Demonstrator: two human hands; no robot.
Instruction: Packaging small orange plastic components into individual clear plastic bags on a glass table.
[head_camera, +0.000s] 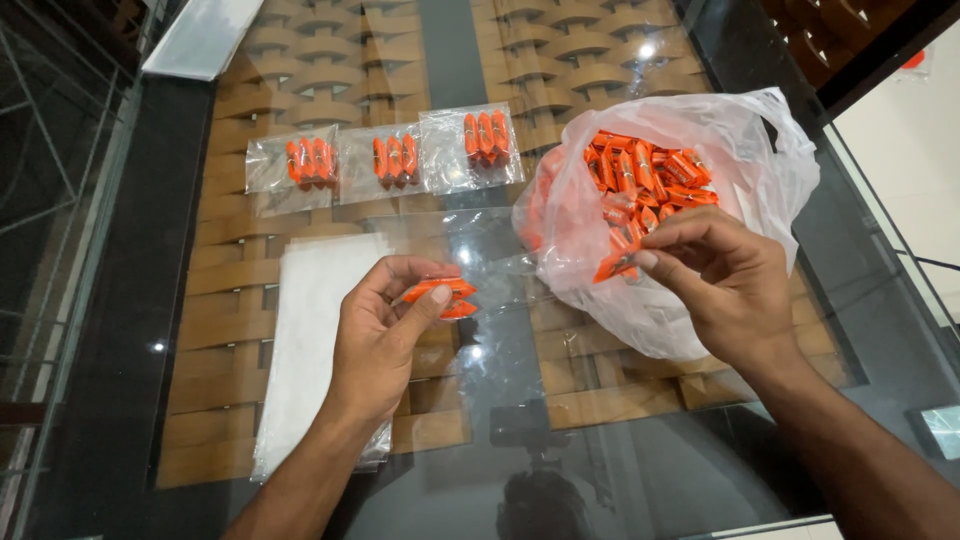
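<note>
**Orange sweets in both hands over the glass counter**

The left hand (385, 330) pinches two orange wrapped sweets (440, 295) between thumb and curled fingers (400, 275), closed snugly on them, just left of the big plastic bag (720, 150). The right hand (725, 280) rests against the front of that bag, its fingertips closed on a single orange sweet (615, 262) at the bag's lower left edge. The bag itself lies open on the glass counter (130, 250), full of loose orange sweets (645, 175).

Left of the bag, in a row, lie three small clear packets (385, 160), each holding three orange sweets. Below that row, further from the bag and just left of the left hand, sits a stack of empty clear sleeves (310, 340). A woven wooden base (330, 50) shows through the glass.
</note>
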